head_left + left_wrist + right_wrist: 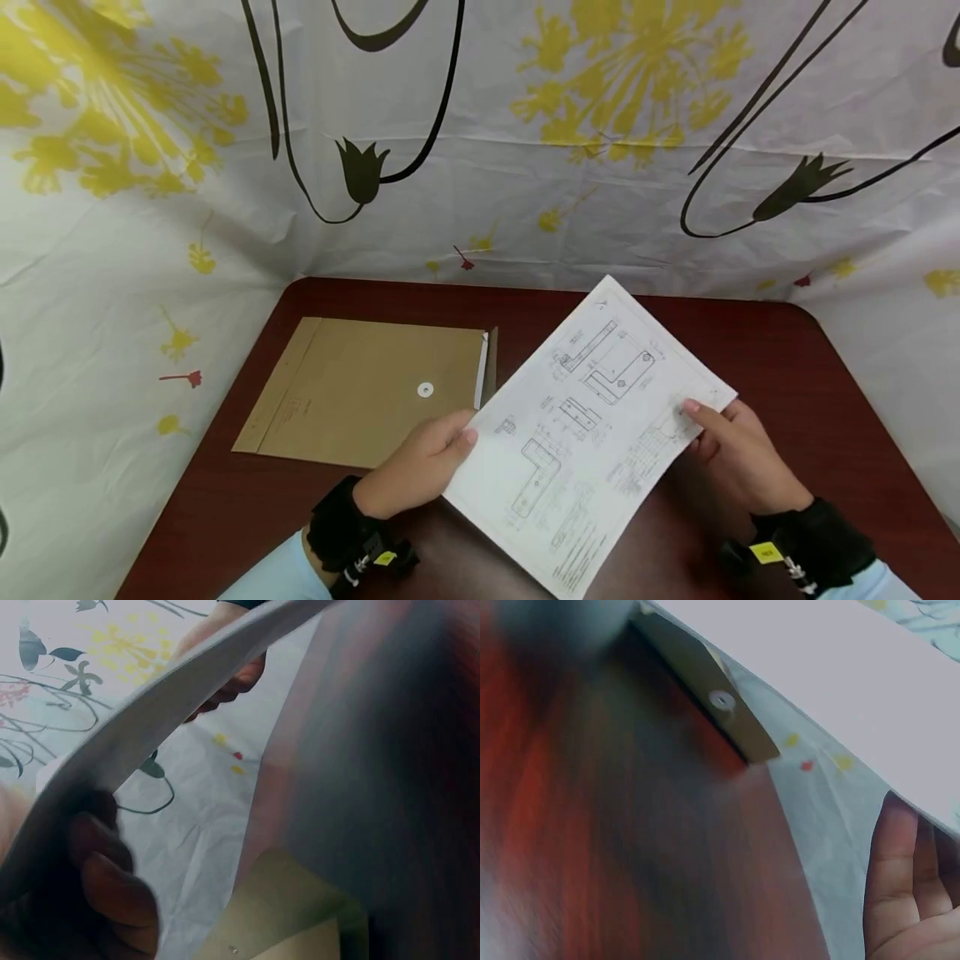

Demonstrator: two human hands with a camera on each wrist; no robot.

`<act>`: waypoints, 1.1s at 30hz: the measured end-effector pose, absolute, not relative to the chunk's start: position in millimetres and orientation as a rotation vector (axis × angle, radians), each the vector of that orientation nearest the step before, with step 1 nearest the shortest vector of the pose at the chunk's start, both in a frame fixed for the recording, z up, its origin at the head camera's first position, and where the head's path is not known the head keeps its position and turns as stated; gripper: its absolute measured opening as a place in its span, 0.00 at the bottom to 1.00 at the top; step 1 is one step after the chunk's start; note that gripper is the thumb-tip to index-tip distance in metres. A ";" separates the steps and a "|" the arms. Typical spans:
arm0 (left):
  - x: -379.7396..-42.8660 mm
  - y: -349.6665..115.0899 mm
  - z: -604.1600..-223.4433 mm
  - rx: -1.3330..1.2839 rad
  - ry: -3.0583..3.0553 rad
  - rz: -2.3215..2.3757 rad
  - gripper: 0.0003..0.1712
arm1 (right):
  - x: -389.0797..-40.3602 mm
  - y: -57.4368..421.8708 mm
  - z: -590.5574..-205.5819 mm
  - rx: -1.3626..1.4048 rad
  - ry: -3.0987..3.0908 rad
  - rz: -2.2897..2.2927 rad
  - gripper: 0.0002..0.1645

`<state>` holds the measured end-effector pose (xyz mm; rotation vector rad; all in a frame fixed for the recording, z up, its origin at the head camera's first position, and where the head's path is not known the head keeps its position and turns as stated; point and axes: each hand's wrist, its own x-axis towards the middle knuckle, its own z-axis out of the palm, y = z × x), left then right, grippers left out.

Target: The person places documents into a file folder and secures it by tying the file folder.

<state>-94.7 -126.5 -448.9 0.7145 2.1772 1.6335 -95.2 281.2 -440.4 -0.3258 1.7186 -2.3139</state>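
A sheaf of white paper with printed technical drawings (577, 433) is held tilted above the table by both hands. My left hand (420, 462) grips its left edge, thumb on top; in the left wrist view the curled fingers (112, 889) show beneath the paper. At the right edge my right hand (738, 450) pinches the sheaf, thumb on the printed face and fingers underneath. A brown paper envelope (367, 383) lies flat at the left, partly behind my left hand. Its flap end is at the right, with a white edge of paper showing in the opening.
The dark red wooden table (795, 375) has rounded far corners. A white cloth with yellow flowers and dark stems (480, 167) hangs behind it and at both sides. On the envelope sits a white round button (425, 389). Each wrist wears a black band with a camera.
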 end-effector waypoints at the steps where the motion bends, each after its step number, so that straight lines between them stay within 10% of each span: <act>1: -94.9 -128.4 -448.2 0.717 2.172 1.605 0.20 | -95.4 285.2 -439.5 -0.319 1.741 -2.307 0.23; 15: -99.1 -138.3 -447.9 0.749 2.174 1.413 0.14 | -93.2 294.0 -447.0 -0.443 2.171 -1.633 0.25; 33: -100.2 -133.4 -474.2 0.596 1.767 1.849 0.28 | -89.7 293.4 -454.9 -0.225 2.026 -2.078 0.21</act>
